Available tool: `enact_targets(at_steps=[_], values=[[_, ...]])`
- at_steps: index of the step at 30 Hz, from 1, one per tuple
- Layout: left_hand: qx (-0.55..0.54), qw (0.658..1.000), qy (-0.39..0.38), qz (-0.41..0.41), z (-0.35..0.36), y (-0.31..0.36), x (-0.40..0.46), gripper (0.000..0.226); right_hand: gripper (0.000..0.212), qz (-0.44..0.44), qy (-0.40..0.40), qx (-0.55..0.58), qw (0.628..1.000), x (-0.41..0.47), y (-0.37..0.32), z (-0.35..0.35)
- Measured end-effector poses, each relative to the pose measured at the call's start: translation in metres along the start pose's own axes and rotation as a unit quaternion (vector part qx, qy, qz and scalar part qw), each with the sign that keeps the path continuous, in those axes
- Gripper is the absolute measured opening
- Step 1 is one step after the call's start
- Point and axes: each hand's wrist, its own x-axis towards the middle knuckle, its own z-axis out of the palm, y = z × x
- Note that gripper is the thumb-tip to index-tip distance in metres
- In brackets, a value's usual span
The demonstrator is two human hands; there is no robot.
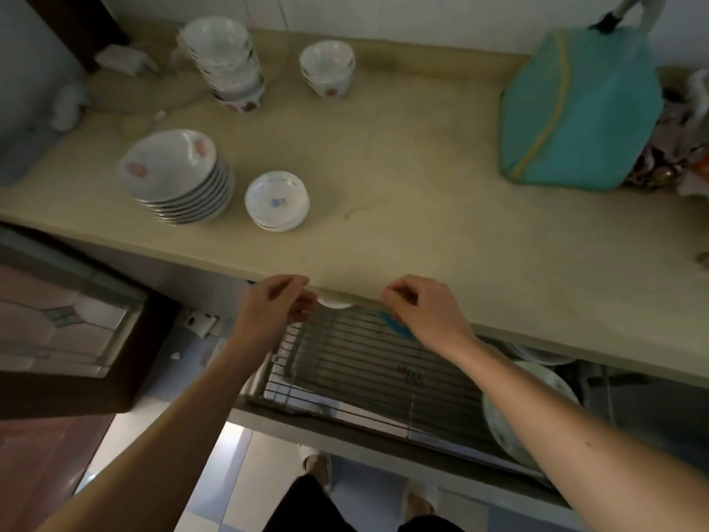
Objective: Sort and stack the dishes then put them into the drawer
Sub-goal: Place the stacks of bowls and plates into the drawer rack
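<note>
Both hands (345, 305) curled loosely at drawer (364, 359) edge, empty; stacked bowls (180, 178) well apart on counter (403, 186).

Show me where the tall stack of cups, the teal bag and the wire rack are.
tall stack of cups (230, 63), head view, side of the stack
teal bag (579, 109), head view, front panel
wire rack (368, 362), head view, middle bars

Two bare, sleeveless forearms, dark trousers (307, 508) and pale slippers (318, 460).
</note>
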Motion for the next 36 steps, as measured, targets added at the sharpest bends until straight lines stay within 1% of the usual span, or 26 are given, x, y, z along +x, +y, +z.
enact_targets(at_steps=[4,6,8,10,11,13,15,17,19,22,24,26,29,32,34,36], values=[[-0.018,0.999,0.043,0.019,-0.066,0.028,0.046,0.016,0.021,0.023,0.036,0.066,0.997,0.047,-0.059,0.034],[-0.025,0.998,0.049,0.004,-0.091,0.037,0.071,0.015,0.02,0.046,0.061,0.099,0.992,0.071,-0.084,0.049],[-0.025,0.999,0.037,-0.019,-0.104,0.042,0.096,0.019,0.016,0.068,0.081,0.118,0.987,0.095,-0.104,0.061],[-0.03,0.998,0.011,-0.051,-0.105,0.046,0.115,0.028,0.01,0.087,0.104,0.129,0.982,0.116,-0.118,0.067],[-0.03,0.997,-0.004,-0.064,-0.102,0.048,0.123,0.035,0.01,0.094,0.115,0.131,0.98,0.125,-0.123,0.069],[-0.029,0.996,-0.026,-0.082,-0.093,0.049,0.135,0.045,0.024,0.105,0.122,0.127,0.979,0.141,-0.129,0.072],[-0.036,0.995,-0.023,-0.095,-0.083,0.049,0.145,0.045,0.039,0.117,0.109,0.118,0.98,0.155,-0.133,0.075],[-0.038,0.995,-0.005,-0.097,-0.075,0.049,0.153,0.035,0.044,0.126,0.097,0.106,0.982,0.164,-0.134,0.077],[-0.024,0.996,0.019,-0.086,-0.07,0.047,0.158,0.026,0.044,0.128,0.083,0.094,0.984,0.171,-0.131,0.079],[-0.006,0.997,0.049,-0.063,-0.066,0.041,0.16,0.02,0.033,0.125,0.064,0.113,0.984,0.174,-0.13,0.084],[0.009,0.998,0.053,-0.045,-0.062,0.039,0.157,0.024,0.026,0.116,0.07,0.105,0.985,0.175,-0.129,0.087],[0.004,0.998,0.053,-0.039,-0.058,0.039,0.156,0.031,0.029,0.112,0.081,0.091,0.986,0.173,-0.128,0.087],[-0.017,0.999,0.036,-0.036,-0.055,0.04,0.152,0.036,0.035,0.118,0.087,0.109,0.983,0.166,-0.123,0.083],[-0.044,0.999,-0.005,-0.028,-0.055,0.048,0.138,0.041,0.033,0.13,0.094,0.183,0.97,0.151,-0.119,0.071],[-0.039,0.998,-0.044,-0.022,-0.057,0.056,0.125,0.042,0.032,0.124,0.081,0.229,0.962,0.134,-0.117,0.059],[-0.019,0.995,-0.092,-0.017,-0.061,0.065,0.11,0.045,0.034,0.118,0.049,0.254,0.959,0.111,-0.115,0.048]])
